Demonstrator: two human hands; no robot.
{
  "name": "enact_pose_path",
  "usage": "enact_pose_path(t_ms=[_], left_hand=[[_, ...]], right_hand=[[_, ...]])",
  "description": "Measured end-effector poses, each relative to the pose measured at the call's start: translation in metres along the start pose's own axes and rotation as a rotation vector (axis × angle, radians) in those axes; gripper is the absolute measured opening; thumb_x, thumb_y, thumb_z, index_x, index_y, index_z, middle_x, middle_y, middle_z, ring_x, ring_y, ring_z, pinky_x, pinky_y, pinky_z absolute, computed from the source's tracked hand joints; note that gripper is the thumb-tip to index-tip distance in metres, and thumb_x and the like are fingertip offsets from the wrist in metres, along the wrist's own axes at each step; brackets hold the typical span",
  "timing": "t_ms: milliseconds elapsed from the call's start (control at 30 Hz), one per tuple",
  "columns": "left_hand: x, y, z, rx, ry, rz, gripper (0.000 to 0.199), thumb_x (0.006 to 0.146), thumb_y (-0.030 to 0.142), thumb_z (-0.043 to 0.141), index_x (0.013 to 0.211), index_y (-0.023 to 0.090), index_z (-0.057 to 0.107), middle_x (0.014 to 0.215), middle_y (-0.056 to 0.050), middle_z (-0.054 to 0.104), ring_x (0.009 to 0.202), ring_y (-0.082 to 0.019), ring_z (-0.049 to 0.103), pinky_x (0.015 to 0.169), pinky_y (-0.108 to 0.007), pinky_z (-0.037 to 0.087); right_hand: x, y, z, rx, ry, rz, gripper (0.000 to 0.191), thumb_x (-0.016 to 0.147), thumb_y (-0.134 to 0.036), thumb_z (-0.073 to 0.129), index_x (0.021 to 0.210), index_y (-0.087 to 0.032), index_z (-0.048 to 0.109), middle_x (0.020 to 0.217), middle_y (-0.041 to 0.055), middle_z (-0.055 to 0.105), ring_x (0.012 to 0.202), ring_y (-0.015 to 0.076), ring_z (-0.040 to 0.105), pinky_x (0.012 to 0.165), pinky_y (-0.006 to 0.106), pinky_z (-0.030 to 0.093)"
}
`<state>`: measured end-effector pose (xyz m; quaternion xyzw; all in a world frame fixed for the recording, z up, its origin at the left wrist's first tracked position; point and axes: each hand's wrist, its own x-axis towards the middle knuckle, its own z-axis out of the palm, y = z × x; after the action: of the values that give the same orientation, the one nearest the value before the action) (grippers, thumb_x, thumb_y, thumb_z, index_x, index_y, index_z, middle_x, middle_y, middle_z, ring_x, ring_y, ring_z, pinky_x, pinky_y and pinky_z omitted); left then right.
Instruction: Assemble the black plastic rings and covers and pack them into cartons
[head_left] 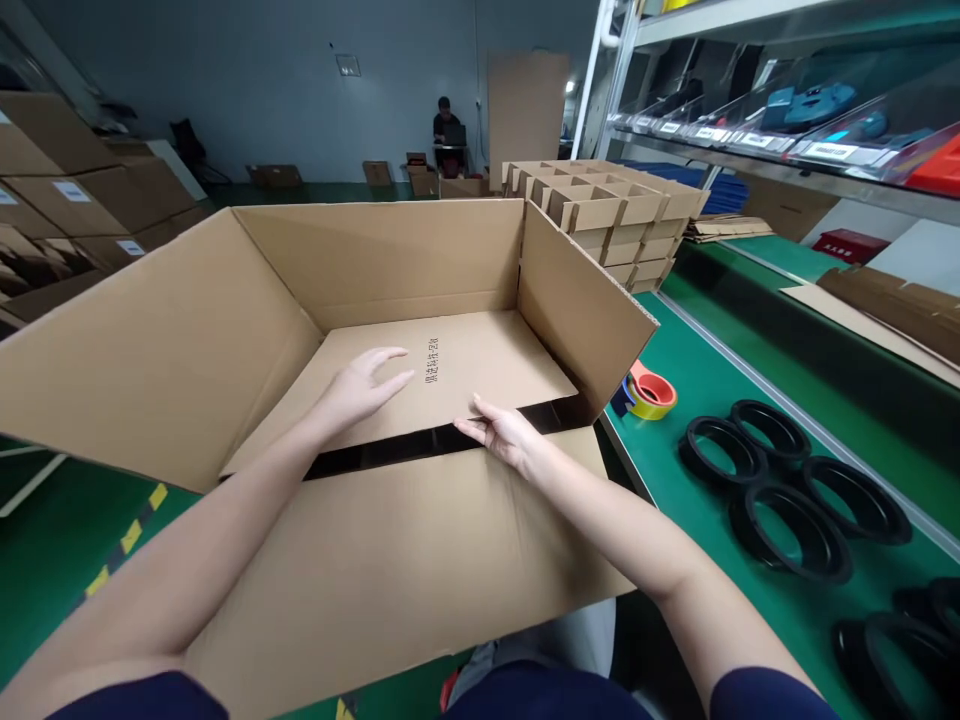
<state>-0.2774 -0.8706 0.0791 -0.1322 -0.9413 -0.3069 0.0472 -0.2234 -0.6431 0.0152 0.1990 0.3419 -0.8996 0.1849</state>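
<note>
A large cardboard box stands in front of me with its flaps spread outward. Inside it lies a flat cardboard sheet with printed dark characters, and a dark gap shows along its near edge. Above the sheet's left part is my left hand, fingers spread, holding nothing I can see. My right hand is at the sheet's near edge by the gap, with thumb and fingers apart. Whether its fingertips touch the sheet, I cannot tell.
On the green bench to the right lie several black rings and a tape roll. Stacked cardboard dividers stand behind the box. A shelf with bins overhangs the bench. Cartons are piled left; a person sits far back.
</note>
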Motion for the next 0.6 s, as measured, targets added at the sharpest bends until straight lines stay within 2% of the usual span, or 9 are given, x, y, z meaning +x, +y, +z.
enact_pose_path(t_ms=[67,167,233,300,400,500,600], left_hand=[[0.019,-0.014,0.019,0.102,-0.209,-0.018,0.089,0.079,0.071,0.061,0.154,0.025,0.047,0.166,-0.013,0.037,0.154,-0.038,0.031,0.122,-0.055,0.034],[0.03,-0.029,0.046,0.281,-0.477,-0.142,0.118,0.068,0.077,0.07,0.165,0.031,0.023,0.174,-0.016,-0.002,0.158,-0.047,-0.005,0.121,-0.072,0.019],[0.028,-0.036,0.062,0.349,-0.58,-0.224,0.124,0.065,0.079,0.072,0.166,0.035,0.015,0.173,-0.015,-0.012,0.156,-0.05,-0.012,0.117,-0.078,0.016],[0.022,-0.041,0.076,0.398,-0.648,-0.258,0.124,0.065,0.079,0.072,0.166,0.038,0.013,0.173,-0.014,-0.012,0.155,-0.051,-0.012,0.115,-0.082,0.017],[0.016,-0.047,0.086,0.449,-0.698,-0.266,0.12,0.066,0.077,0.073,0.165,0.039,0.017,0.173,-0.014,-0.009,0.156,-0.051,-0.011,0.114,-0.081,0.02],[0.018,-0.05,0.086,0.465,-0.703,-0.267,0.117,0.068,0.076,0.071,0.165,0.038,0.018,0.173,-0.015,-0.009,0.156,-0.05,-0.008,0.114,-0.08,0.024],[0.018,-0.047,0.085,0.503,-0.659,-0.252,0.109,0.072,0.073,0.07,0.164,0.034,0.025,0.173,-0.017,-0.001,0.157,-0.05,-0.002,0.113,-0.08,0.025]], right_hand=[[-0.016,0.003,-0.005,-0.132,-0.074,0.07,0.034,0.089,-0.031,0.081,0.098,-0.007,0.059,0.078,0.0054,0.069,0.076,0.0171,0.077,0.08,0.025,0.066],[-0.062,0.0,-0.027,-0.492,-0.466,0.306,0.057,0.077,-0.048,0.089,0.106,-0.007,0.064,0.091,0.0105,0.073,0.076,0.02,0.077,0.072,0.03,0.067],[-0.096,-0.009,-0.049,-0.736,-0.7,0.45,0.068,0.072,-0.058,0.088,0.114,-0.01,0.067,0.093,0.0085,0.073,0.073,0.0188,0.076,0.069,0.03,0.065],[-0.125,-0.025,-0.071,-0.964,-0.782,0.459,0.072,0.074,-0.064,0.084,0.121,-0.012,0.068,0.093,0.0077,0.074,0.078,0.0174,0.076,0.074,0.027,0.063],[-0.157,-0.057,-0.092,-1.266,-0.756,0.34,0.072,0.079,-0.064,0.079,0.129,-0.013,0.069,0.102,0.0118,0.077,0.093,0.0202,0.076,0.081,0.025,0.061],[-0.18,-0.105,-0.091,-1.393,-0.792,0.254,0.065,0.086,-0.06,0.075,0.132,-0.013,0.069,0.11,0.0153,0.077,0.097,0.0226,0.077,0.082,0.026,0.061],[-0.192,-0.173,-0.081,-1.403,-0.861,0.135,0.046,0.096,-0.05,0.068,0.119,-0.011,0.076,0.106,0.0155,0.077,0.093,0.021,0.077,0.082,0.027,0.062]])
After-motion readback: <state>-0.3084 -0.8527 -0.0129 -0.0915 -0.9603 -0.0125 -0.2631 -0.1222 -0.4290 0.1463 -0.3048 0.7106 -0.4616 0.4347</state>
